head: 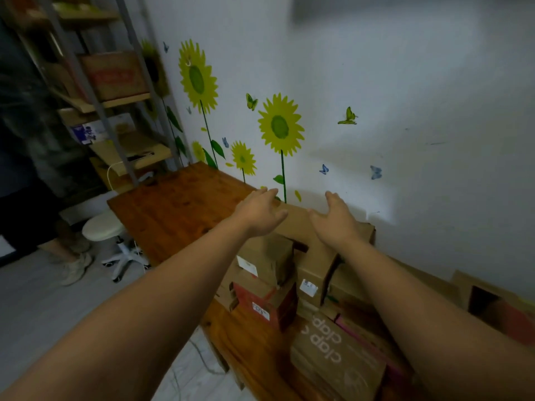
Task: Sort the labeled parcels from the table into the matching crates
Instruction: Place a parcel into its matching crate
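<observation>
Cardboard parcels lay piled on the wooden bench. Beyond them the left hand and right hand were open, fingers spread and gripping nothing. They flanked the top of the tallest parcel, which stood by the wall.

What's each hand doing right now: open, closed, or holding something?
Left hand: open, fingers straight, at the top edge of the tall cardboard box; contact unclear.
Right hand: open, over the same box, holding nothing.
</observation>
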The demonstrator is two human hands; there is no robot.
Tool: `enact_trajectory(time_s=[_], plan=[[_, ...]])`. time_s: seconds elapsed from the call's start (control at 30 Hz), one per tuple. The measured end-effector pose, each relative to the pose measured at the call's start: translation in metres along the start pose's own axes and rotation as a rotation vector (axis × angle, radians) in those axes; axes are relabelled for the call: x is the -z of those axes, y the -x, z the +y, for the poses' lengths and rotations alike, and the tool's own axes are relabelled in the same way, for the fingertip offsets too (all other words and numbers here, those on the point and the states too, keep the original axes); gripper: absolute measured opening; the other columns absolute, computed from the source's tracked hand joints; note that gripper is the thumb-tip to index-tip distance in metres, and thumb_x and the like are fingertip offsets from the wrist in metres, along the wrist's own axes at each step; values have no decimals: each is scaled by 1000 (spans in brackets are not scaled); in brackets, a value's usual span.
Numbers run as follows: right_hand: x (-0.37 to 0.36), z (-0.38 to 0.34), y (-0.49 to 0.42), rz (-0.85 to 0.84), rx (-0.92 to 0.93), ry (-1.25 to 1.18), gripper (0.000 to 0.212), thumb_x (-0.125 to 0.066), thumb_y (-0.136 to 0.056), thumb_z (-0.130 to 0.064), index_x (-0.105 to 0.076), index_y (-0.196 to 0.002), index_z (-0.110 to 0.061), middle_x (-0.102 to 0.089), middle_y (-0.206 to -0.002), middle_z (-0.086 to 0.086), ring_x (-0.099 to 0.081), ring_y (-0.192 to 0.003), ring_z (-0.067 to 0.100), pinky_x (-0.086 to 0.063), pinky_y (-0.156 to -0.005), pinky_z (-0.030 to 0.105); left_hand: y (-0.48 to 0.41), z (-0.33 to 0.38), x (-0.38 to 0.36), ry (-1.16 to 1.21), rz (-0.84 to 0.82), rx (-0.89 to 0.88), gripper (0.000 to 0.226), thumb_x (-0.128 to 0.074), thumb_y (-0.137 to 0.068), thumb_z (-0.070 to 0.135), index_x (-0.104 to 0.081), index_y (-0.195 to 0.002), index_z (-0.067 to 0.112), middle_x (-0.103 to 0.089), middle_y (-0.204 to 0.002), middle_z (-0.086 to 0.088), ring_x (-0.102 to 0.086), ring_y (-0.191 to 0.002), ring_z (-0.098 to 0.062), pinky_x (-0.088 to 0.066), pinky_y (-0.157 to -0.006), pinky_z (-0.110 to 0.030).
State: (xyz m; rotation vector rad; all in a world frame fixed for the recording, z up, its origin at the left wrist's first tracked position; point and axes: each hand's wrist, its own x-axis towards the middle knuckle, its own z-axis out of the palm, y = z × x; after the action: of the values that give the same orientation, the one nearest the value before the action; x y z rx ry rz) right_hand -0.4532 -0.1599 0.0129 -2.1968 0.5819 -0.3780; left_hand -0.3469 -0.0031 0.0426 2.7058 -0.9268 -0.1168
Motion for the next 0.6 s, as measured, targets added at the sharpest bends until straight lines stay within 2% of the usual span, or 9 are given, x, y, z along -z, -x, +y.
enact_trajectory(time_s=[0.3, 0.4, 0.6], plan=[[-26, 14, -63, 22, -118, 50, 75, -54, -106, -40, -17, -165, -11, -13, -172, 7, -12, -159, 23, -14, -127, 37, -83, -39, -11, 95, -103, -68, 74, -50, -102, 51, -23, -161, 17, -21, -168, -9, -18, -155, -26, -23, -124, -44], [-34, 16, -80, 68, -174, 80, 77, -53, -106, -41, -16, -164, -9, -14, -172, 8, -12, -159, 23, -14, -127, 36, -118, -53, -18, 142, -124, -115, 74, -53, -101, 49, -24, -161, 16, -23, -168, -9, -21, -155, -26, -24, -124, -40], [-60, 9, -116, 179, -331, 157, 78, -52, -105, -45, -16, -164, -9, -16, -172, 8, -17, -158, 25, -17, -126, 36, -188, -84, -30, 241, -208, -248, 75, -55, -101, 49, -24, -161, 16, -22, -168, -9, -23, -154, -26, -24, -124, -41]])
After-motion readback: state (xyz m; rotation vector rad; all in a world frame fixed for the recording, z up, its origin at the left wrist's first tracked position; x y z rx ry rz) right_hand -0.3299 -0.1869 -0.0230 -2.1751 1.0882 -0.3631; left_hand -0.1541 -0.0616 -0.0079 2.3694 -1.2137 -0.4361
